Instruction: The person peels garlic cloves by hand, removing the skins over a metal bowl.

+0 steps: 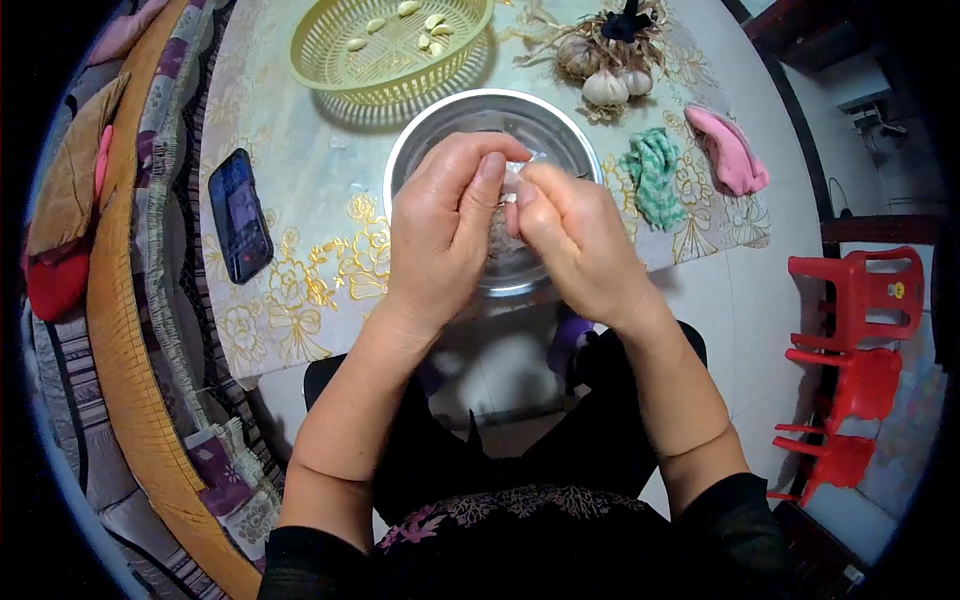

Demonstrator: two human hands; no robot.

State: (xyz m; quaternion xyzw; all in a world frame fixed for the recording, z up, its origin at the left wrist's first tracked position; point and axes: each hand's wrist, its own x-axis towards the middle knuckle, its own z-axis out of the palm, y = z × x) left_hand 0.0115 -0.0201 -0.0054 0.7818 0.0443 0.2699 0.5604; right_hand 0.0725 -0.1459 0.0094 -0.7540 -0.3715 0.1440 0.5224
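Observation:
Over the metal bowl (395, 160), my left hand (445, 215) and my right hand (580, 220) meet, fingers curled and thumbs close together. Pinched between their fingertips is a garlic clove (511, 180) with white papery skin; most of it is hidden by the fingers. Behind the bowl, a yellow-green plastic basket (335, 75) holds several peeled cloves (434, 30). To the far right of the basket lies a bunch of garlic bulbs (605, 87) with dry stalks, tied with something dark. The bowl's inside is mostly covered by my hands.
A phone (241, 215) lies on the patterned tablecloth (300, 190) at left. Green-and-white cloth (655, 180) and pink cloth (725, 150) lie at right. Red plastic chairs (860, 300) stand on the floor beyond; a wooden-edged seat (130, 330) runs along the left.

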